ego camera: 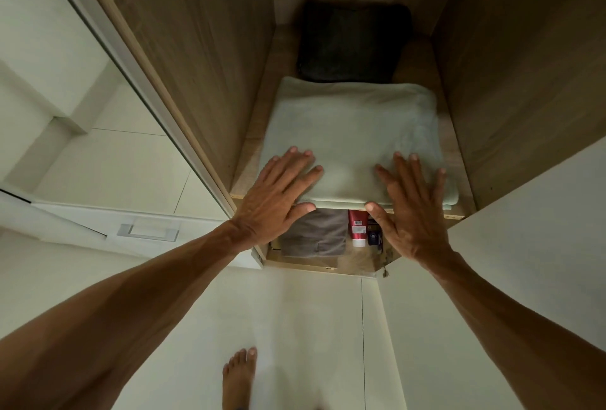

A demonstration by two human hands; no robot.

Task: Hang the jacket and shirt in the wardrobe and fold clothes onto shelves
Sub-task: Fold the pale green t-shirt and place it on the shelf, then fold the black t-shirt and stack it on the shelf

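Where the hands lie: two hands, the left hand (278,190) and the right hand (413,206), rest palm-down on the front of a folded pale green cloth (351,127). All fingers are straight and spread and grip nothing. Both thumbs lie along the cloth's front edge, tips pointing toward each other.
Folded pieces: three. The pale green cloth is under the fingers, a dark folded garment (354,42) lies beyond the fingertips and touches the cloth's far edge, and a grey-brown folded garment (314,236) is below the left thumb.
Shelves: two. The upper shelf (251,160) carries the green cloth and the dark garment, with bare wood showing just outside the left fingers. The lower shelf (354,263) sits beneath both palms.
Small items: two on the lower shelf, between the thumbs. One is a red tube (356,227) standing cap-down just beside the grey-brown garment. The other is a small dark object (373,237), too small to identify.
Wardrobe walls: two wood-grain sides, the left wall (203,65) and the right wall (511,82), flank the fingers.
In the way: the upper shelf and the cloth's front edge hide the back of the lower shelf, and the right hand covers part of the small dark object.
Doors: a white door panel (541,229) stands outside the right hand, and a glossy white panel (49,49) lies well outside the left.
Handle: one metal recessed handle (149,231), near the left wrist.
Floor: a pale floor (295,327), with one bare foot (239,377) between the forearms.
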